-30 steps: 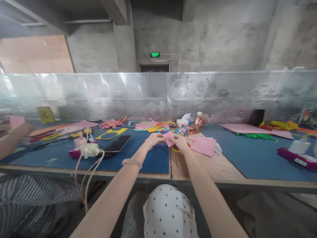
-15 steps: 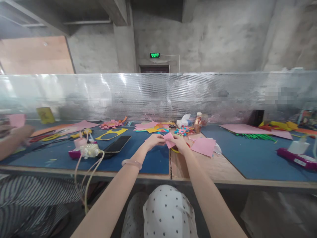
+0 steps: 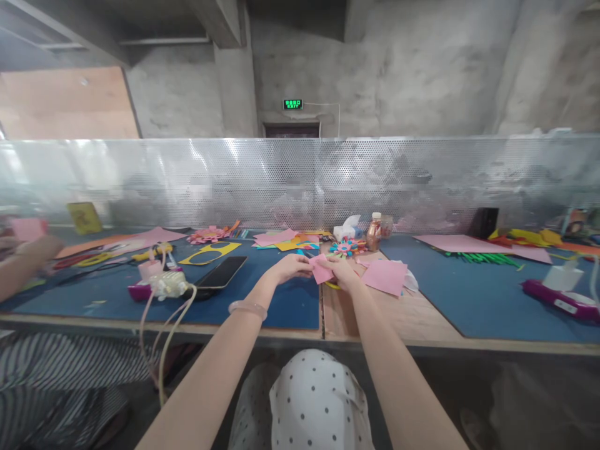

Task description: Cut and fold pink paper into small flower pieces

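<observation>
A small piece of pink paper (image 3: 320, 271) is held up over the seam between the blue mat and the bare wood. My left hand (image 3: 291, 269) pinches its left edge, fingers bent together. From the other side my right hand (image 3: 342, 272) grips the right edge, with the thumb and fingertips partly hidden. Beneath the right hand shows a bit of a yellow ring (image 3: 332, 285). Just right of it lies a larger pink sheet (image 3: 386, 277) on the wood. A blue and pink paper flower (image 3: 347, 247) sits behind my hands.
A black phone (image 3: 224, 274) and a purple power strip (image 3: 140, 291) with plugs and cables are to the left. A bottle (image 3: 374, 232) stands behind. Another person's hand (image 3: 40, 247) works at far left. Green sticks (image 3: 482, 259) and another purple strip (image 3: 557, 299) lie right.
The pink piece has turned slightly and shows more of its flat face. The left fingers have shifted toward its left edge. Both hands stay in nearly the same place.
</observation>
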